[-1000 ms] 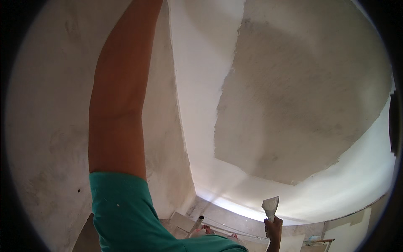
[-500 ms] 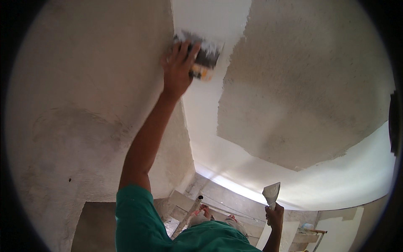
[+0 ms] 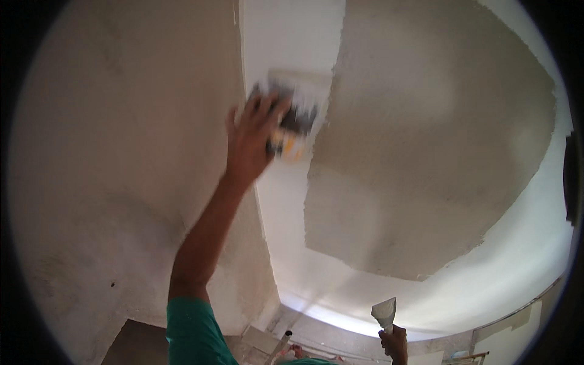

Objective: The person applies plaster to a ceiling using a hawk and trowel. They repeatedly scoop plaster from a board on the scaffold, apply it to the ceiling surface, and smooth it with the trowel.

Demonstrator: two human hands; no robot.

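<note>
My left hand [image 3: 250, 137] is raised high, its fingers spread over the back of a wide, dark-bladed putty knife [image 3: 298, 118] with a yellow-and-black handle, blurred by motion. White paste smears the blade, which lies on the white strip of wall [image 3: 286, 201] beside the corner. Low at the right, my right hand [image 3: 394, 340] grips the handle of a smaller putty knife [image 3: 384, 311]. Its flared blade points upward, coated in pale paste and apart from the wall.
A bare grey-beige patch [image 3: 420, 158] with ragged edges borders the white coat. At the left stands a rough beige wall [image 3: 128, 140], meeting the white strip in a corner. Below are a metal pipe end [image 3: 287, 336] and, lower right, a rusty-ended frame [image 3: 477, 356].
The view has tilted upward, so the wall patch and both hands sit lower in the picture. My left hand still holds the wide putty knife at the white strip; my right keeps its grip.
</note>
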